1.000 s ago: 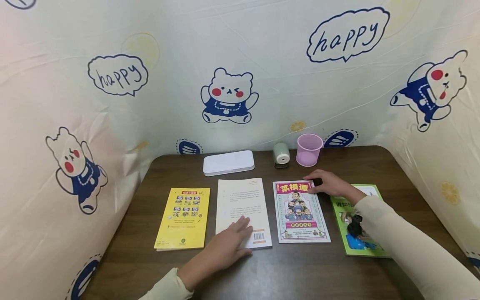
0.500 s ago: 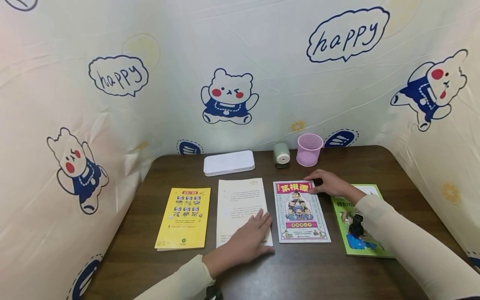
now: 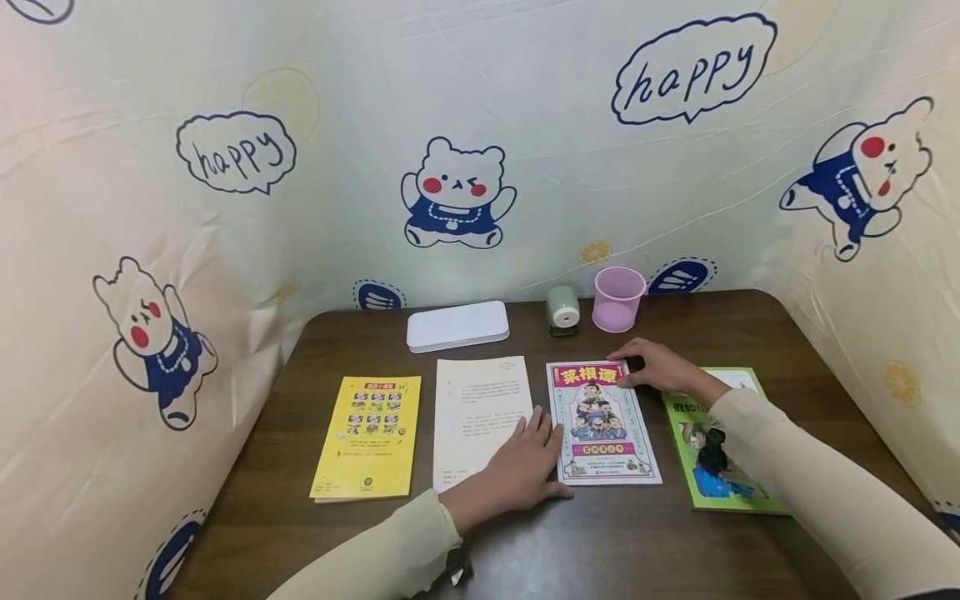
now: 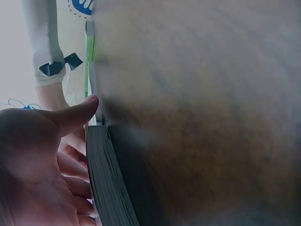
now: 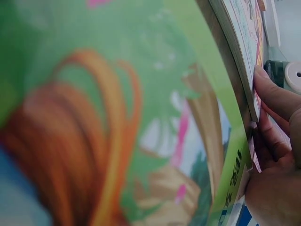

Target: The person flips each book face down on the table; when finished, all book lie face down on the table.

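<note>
In the head view, a book with a pink title banner and cartoon figures [image 3: 600, 425] lies flat on the table. My right hand [image 3: 660, 367] pinches its top right corner; the right wrist view shows the thumb [image 5: 270, 92] at its side edge. My left hand [image 3: 525, 462] lies palm down with fingers extended across the right edge of a white text-covered book [image 3: 480, 400]. Its fingertips reach the left edge of the pink-titled book. In the left wrist view, the white book's page block [image 4: 106, 174] shows beside the left palm.
A yellow book [image 3: 367, 437] lies at the left, and a green book [image 3: 697, 450] is partly under the right forearm. Along the back stand a white flat case [image 3: 457, 325], a green pencil sharpener [image 3: 562, 310] and a pink cup [image 3: 618, 300] on the brown table [image 3: 600, 542].
My left hand has slid rightward across the white book to the left edge of the pink-titled book. The right hand has stayed at that book's corner.
</note>
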The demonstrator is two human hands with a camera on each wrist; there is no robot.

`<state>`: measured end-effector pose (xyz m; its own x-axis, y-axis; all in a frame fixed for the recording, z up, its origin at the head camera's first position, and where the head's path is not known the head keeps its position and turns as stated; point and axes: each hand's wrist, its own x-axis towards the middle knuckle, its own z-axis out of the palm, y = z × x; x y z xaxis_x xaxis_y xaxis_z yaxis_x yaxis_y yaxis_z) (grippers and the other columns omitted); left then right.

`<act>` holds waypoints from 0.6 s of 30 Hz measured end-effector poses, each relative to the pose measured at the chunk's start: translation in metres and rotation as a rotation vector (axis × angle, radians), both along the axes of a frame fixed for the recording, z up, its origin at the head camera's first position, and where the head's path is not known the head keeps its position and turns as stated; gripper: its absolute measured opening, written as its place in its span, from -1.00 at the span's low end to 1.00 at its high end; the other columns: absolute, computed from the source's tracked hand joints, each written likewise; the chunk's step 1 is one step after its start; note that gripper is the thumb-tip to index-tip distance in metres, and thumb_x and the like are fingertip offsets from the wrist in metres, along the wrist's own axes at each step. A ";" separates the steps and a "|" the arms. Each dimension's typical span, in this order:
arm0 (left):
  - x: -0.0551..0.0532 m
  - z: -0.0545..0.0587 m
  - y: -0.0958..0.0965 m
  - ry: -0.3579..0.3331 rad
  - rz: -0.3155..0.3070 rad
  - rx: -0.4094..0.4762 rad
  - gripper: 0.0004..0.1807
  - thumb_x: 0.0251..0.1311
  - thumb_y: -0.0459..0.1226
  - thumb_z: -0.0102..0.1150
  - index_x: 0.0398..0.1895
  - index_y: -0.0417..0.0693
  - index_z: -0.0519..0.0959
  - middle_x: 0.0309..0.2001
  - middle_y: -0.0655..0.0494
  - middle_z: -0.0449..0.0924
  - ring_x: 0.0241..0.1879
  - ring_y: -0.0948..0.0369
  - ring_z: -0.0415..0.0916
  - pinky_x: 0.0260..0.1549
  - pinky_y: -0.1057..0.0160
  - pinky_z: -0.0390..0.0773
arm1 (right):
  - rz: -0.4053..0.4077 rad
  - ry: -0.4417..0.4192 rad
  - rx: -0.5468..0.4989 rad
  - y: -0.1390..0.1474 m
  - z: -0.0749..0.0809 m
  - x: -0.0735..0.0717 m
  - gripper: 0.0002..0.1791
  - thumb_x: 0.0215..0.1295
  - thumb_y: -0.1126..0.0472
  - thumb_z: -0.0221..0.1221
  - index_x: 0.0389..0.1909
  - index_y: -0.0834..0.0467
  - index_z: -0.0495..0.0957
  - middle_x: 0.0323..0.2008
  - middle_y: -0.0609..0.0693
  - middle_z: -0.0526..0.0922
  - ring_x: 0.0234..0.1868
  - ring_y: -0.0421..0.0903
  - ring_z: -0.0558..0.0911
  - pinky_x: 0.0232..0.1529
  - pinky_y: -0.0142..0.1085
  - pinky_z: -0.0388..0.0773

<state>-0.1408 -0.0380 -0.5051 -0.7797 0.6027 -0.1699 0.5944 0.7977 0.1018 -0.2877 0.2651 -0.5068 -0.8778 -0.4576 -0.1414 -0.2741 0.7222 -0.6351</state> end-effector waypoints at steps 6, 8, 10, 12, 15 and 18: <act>-0.002 0.001 0.003 0.004 -0.013 -0.019 0.01 0.27 0.29 0.22 0.57 -0.20 0.25 0.58 -0.28 0.12 0.62 -0.11 -0.10 0.56 -0.04 0.07 | -0.015 -0.004 0.003 0.000 0.001 0.000 -0.45 0.33 0.08 0.40 0.30 0.16 0.60 0.21 0.23 0.54 0.24 0.23 0.49 0.30 0.25 0.41; -0.002 0.001 0.004 0.004 -0.017 -0.023 -0.02 0.29 0.27 0.21 0.56 -0.19 0.27 0.58 -0.27 0.12 0.63 -0.10 -0.10 0.56 -0.04 0.07 | -0.016 -0.005 0.003 0.000 0.001 0.000 -0.45 0.34 0.09 0.39 0.30 0.17 0.59 0.21 0.22 0.54 0.24 0.23 0.49 0.31 0.25 0.40; -0.003 0.000 0.004 0.004 -0.020 -0.024 -0.04 0.30 0.26 0.21 0.56 -0.18 0.28 0.58 -0.27 0.12 0.63 -0.10 -0.10 0.56 -0.03 0.06 | -0.016 -0.006 0.004 -0.001 0.001 0.001 -0.46 0.34 0.09 0.39 0.30 0.16 0.59 0.21 0.22 0.54 0.25 0.22 0.49 0.32 0.25 0.40; -0.003 -0.001 0.003 0.001 -0.019 -0.016 -0.05 0.30 0.25 0.22 0.55 -0.17 0.29 0.57 -0.27 0.12 0.63 -0.09 -0.11 0.56 -0.02 0.06 | -0.013 -0.005 0.003 -0.001 0.001 0.001 -0.46 0.35 0.10 0.38 0.30 0.17 0.59 0.21 0.22 0.54 0.25 0.23 0.49 0.32 0.26 0.39; -0.004 0.000 0.002 -0.020 -0.011 0.023 -0.06 0.29 0.22 0.26 0.54 -0.18 0.31 0.57 -0.29 0.12 0.62 -0.09 -0.10 0.56 -0.02 0.06 | -0.011 -0.003 0.006 -0.002 0.000 0.000 -0.47 0.36 0.11 0.38 0.30 0.18 0.59 0.21 0.22 0.54 0.25 0.23 0.49 0.32 0.26 0.39; -0.005 0.001 0.001 -0.064 0.013 0.090 -0.06 0.27 0.18 0.33 0.54 -0.19 0.32 0.56 -0.32 0.11 0.62 -0.11 -0.10 0.56 -0.03 0.06 | -0.010 -0.002 0.006 -0.002 -0.001 0.000 -0.47 0.36 0.10 0.37 0.30 0.18 0.59 0.21 0.22 0.54 0.25 0.23 0.49 0.32 0.25 0.39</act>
<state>-0.1458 -0.0366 -0.5045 -0.7767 0.6078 -0.1654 0.5743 0.7911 0.2104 -0.2881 0.2633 -0.5081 -0.8820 -0.4482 -0.1457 -0.2661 0.7288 -0.6309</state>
